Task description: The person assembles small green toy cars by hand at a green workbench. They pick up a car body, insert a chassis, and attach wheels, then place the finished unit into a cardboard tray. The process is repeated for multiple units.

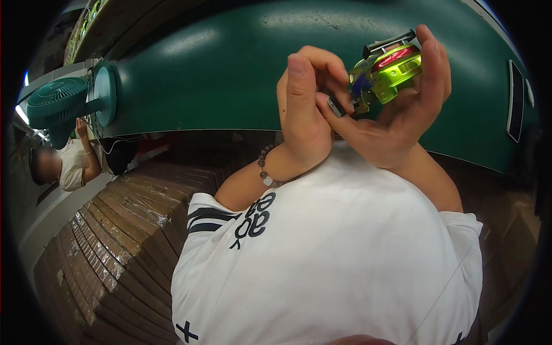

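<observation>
My right hand (402,118) is closed round a lime-green toy car (397,77), which has a red band, a blue patch and a black rear wing. The car is tilted, held up over the table near my chest. My left hand (307,106) is curled at the car's left end, its fingertips pressed there and partly hidden. A small dark rectangular piece with a silvery edge (336,107) shows at my right thumb tip, between the two hands. Whether it belongs to the car I cannot tell.
The green table (201,86) spans the far side. A teal fan (60,103) stands at its left end, a dark-screened device (515,100) at its right. Stacked brown cartons (109,247) fill the lower left. Another person (72,164) is beyond the fan.
</observation>
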Demonstrator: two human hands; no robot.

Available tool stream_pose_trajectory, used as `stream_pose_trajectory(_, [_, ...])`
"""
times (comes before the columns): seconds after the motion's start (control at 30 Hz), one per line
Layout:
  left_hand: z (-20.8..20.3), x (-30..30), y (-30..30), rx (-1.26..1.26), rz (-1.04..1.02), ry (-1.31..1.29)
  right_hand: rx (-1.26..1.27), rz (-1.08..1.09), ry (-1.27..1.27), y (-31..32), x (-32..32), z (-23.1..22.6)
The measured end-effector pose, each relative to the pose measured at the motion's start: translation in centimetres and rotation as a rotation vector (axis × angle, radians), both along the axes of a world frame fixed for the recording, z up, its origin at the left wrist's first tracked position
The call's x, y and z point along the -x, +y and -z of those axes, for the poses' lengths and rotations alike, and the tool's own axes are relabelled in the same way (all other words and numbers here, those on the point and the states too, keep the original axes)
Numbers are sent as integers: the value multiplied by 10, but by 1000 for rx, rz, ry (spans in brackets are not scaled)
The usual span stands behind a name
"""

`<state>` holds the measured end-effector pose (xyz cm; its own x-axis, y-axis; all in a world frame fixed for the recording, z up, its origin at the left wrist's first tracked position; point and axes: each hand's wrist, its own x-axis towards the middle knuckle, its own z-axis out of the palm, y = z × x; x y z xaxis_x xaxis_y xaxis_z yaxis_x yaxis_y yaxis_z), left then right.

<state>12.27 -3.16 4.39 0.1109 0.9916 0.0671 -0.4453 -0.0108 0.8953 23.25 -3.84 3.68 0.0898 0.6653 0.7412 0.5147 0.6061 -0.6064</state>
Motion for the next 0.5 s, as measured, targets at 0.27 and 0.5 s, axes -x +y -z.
stream_pose_trajectory(0.27, [11,6,19,-619,-101,192,30,-220,360,-4,-16,2])
stream_pose_trajectory(0.5, [4,12,24,-324,407,269,-11,-340,640,4,-28,5])
